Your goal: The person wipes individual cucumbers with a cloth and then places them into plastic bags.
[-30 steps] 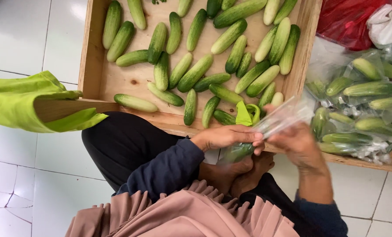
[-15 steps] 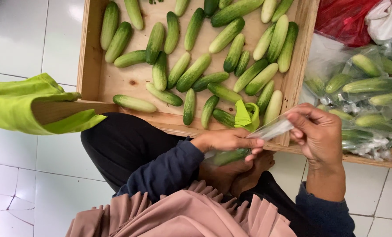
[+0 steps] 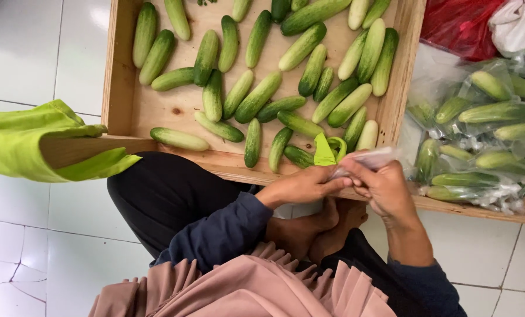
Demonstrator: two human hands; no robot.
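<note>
Both pinching the thin clear plastic bag (image 3: 365, 158), left hand (image 3: 300, 186) and right hand (image 3: 386, 191): likely to tear or slip if tugged apart unevenly

Our fingers hide most of the clear plastic bag (image 3: 368, 158); the wooden tray (image 3: 116, 88) and red bag (image 3: 456, 26) run off the top edge.

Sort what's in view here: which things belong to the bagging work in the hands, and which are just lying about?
In the work:
- left hand and right hand, pinching a clear plastic bag
- loose cucumbers in the wooden tray
- bagged cucumbers at the right

Lying about:
- lime-green cloth draped over a wooden edge
- red bag
- white bag
</note>
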